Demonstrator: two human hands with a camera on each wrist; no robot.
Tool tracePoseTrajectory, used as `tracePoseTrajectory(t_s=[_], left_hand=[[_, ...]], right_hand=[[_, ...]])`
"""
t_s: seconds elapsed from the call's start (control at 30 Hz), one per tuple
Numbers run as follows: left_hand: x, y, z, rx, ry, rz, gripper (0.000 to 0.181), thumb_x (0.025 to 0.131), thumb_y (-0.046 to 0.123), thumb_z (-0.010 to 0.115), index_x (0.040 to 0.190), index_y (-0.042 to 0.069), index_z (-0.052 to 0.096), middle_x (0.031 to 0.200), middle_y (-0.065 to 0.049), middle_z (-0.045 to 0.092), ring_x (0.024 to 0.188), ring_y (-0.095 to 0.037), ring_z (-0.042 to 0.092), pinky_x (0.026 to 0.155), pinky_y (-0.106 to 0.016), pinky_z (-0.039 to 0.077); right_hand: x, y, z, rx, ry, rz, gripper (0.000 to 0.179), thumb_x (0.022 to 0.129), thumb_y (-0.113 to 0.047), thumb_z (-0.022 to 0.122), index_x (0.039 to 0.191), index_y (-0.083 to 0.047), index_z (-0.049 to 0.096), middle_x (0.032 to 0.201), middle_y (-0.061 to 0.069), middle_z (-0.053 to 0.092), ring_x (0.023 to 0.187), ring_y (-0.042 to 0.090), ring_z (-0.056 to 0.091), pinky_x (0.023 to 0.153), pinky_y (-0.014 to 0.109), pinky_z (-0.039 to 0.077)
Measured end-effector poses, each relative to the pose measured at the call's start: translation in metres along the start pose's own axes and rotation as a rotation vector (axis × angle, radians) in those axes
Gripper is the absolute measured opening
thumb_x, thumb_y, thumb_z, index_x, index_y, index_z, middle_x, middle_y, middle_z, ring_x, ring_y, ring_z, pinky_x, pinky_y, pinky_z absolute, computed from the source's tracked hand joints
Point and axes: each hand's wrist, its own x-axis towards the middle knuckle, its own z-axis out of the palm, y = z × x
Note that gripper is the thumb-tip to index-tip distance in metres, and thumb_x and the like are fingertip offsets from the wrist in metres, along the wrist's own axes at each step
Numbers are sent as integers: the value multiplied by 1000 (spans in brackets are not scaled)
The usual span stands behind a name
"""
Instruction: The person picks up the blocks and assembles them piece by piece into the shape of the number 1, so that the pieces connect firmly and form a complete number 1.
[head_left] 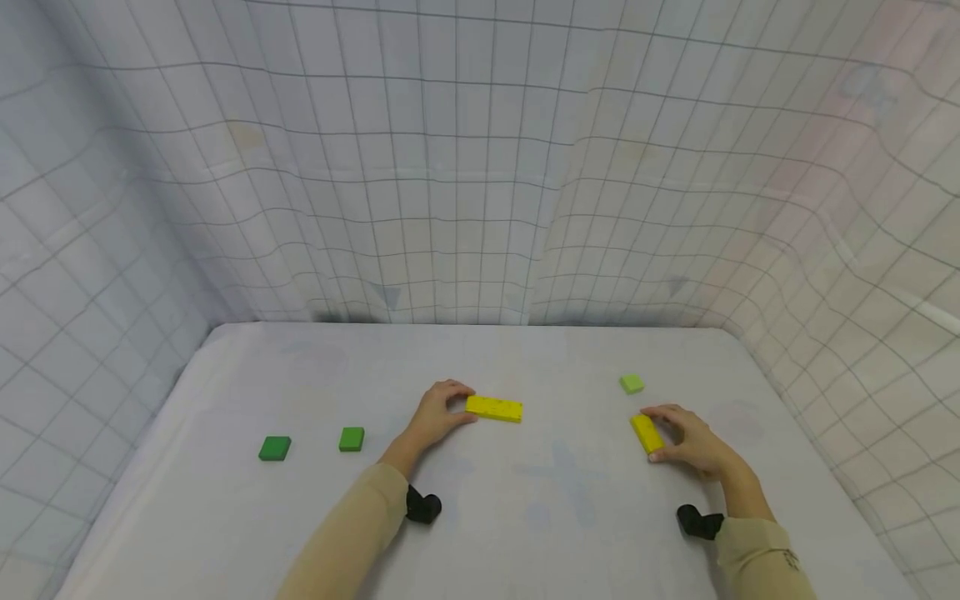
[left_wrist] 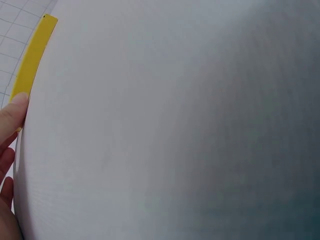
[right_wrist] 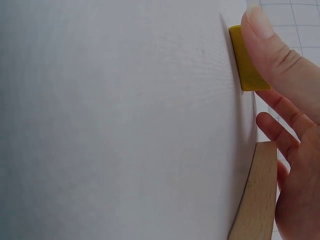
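Note:
My left hand [head_left: 435,417] pinches the left end of a long yellow block [head_left: 495,408] between thumb and fingers, near the middle of the white table. In the left wrist view the block [left_wrist: 34,60] extends away from the thumb. At the right, my right hand [head_left: 693,442] grips a shorter yellow block [head_left: 647,434] by its two ends. The right wrist view has the thumb across this block [right_wrist: 246,65], with the other fingers partly hidden behind. A bare wooden piece [right_wrist: 257,190] lies beside the palm of that hand, mostly covered by it in the head view.
A light green block [head_left: 632,383] lies beyond my right hand. Left of my left hand are a green block [head_left: 352,439] and a darker green block [head_left: 275,448]. Grid-patterned white cloth [head_left: 465,167] hangs behind the table [head_left: 555,517] and along both sides.

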Motion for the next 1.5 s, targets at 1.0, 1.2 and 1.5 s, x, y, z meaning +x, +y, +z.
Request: tracePoseTrajectory(t_s=[1.0,1.2,1.5], left_hand=[[-57,40,11,-205,-83,-15,30,69,24,80,95,15,66,97,4,61,95,-18,51,87,-41,40],[-83,53,21,-207,-122,40,32,69,25,80,96,16,67,96,7,62,93,-17,51,84,-34,42],[-111,61,29,-212,-138,-2,32,69,28,79,95,18,66,96,11,61,94,-12,50,86,-31,42]], right_hand=[[-4,2,-4,-75,-10,7,69,68,-30,78,127,-8,50,128,17,47,121,41,36,96,62,25],[-4,1,-6,-85,-12,24,69,68,-31,79,127,-10,51,129,17,46,121,41,34,95,64,22],[-5,-1,-6,-87,-17,36,69,68,-32,79,126,-10,51,130,17,46,120,42,34,94,64,23]])
